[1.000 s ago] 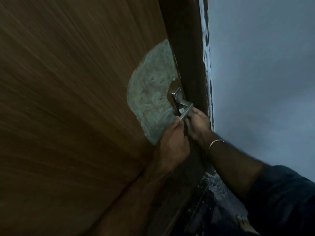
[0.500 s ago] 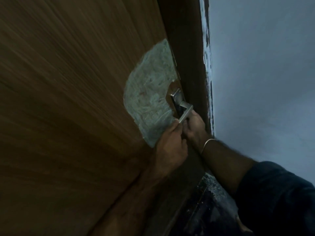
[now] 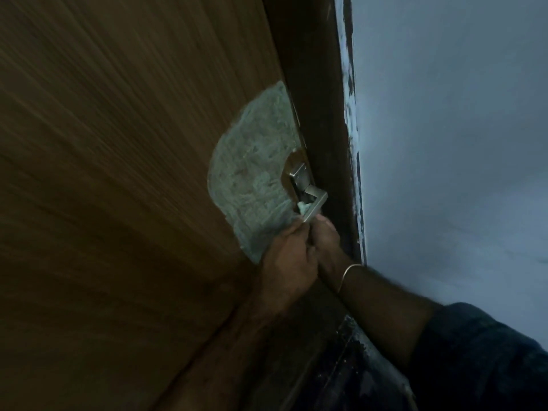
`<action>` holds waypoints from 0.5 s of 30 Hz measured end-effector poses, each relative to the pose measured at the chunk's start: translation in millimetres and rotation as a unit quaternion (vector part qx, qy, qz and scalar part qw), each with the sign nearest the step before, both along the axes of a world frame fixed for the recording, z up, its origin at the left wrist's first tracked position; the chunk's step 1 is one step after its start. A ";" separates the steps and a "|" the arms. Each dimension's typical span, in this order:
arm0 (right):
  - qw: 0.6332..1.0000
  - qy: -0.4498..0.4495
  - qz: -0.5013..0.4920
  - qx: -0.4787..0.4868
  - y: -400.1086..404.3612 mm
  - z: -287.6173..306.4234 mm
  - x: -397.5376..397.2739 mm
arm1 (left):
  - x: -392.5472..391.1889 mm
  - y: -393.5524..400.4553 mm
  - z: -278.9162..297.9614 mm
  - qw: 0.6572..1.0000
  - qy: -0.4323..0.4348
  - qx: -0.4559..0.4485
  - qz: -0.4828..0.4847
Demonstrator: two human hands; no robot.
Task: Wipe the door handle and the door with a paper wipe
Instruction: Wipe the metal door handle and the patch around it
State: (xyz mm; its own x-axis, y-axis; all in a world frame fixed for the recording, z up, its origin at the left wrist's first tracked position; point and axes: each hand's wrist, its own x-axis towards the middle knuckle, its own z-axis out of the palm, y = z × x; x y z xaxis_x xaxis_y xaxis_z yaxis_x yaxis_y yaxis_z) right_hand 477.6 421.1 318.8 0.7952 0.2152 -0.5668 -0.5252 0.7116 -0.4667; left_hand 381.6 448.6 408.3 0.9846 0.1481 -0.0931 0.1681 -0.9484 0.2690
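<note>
A brown wooden door [image 3: 118,173] fills the left of the view. Its metal lever handle [image 3: 314,204] sits by the door's right edge, inside a rough grey-green patch [image 3: 252,179]. A small white bit of paper wipe [image 3: 304,207] shows between the lever and the door. My left hand [image 3: 289,262] is closed just below it, its fingertips at the wipe. My right hand [image 3: 324,238], with a thin bangle on the wrist, is closed around the lever's free end. Both hands touch each other, and most of the wipe is hidden.
A dark door frame [image 3: 320,114] runs along the door's right edge, with chipped paint along its border. A pale blue-grey wall [image 3: 444,143] lies to the right. The dark speckled floor [image 3: 350,375] shows below the arms.
Both hands stay at the lever's end. A white bit of wipe has come into sight behind the lever, pushed up by my left hand.
</note>
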 end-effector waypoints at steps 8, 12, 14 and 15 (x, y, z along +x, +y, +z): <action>1.000 -0.014 0.010 0.023 9.2 1.3 -9.2 | -6.0 5.0 11.1 1.000 0.025 -0.002 0.008; 0.999 -0.016 0.013 0.044 7.0 4.5 -13.0 | -11.5 3.6 6.9 0.999 0.028 -0.016 0.009; 0.999 -0.049 0.015 -0.015 -1.0 9.0 -11.2 | -10.9 3.8 6.1 1.000 0.025 -0.016 0.009; 0.996 -0.068 0.018 -0.054 -5.7 10.5 -9.8 | -10.5 3.5 7.2 1.000 0.022 -0.011 0.006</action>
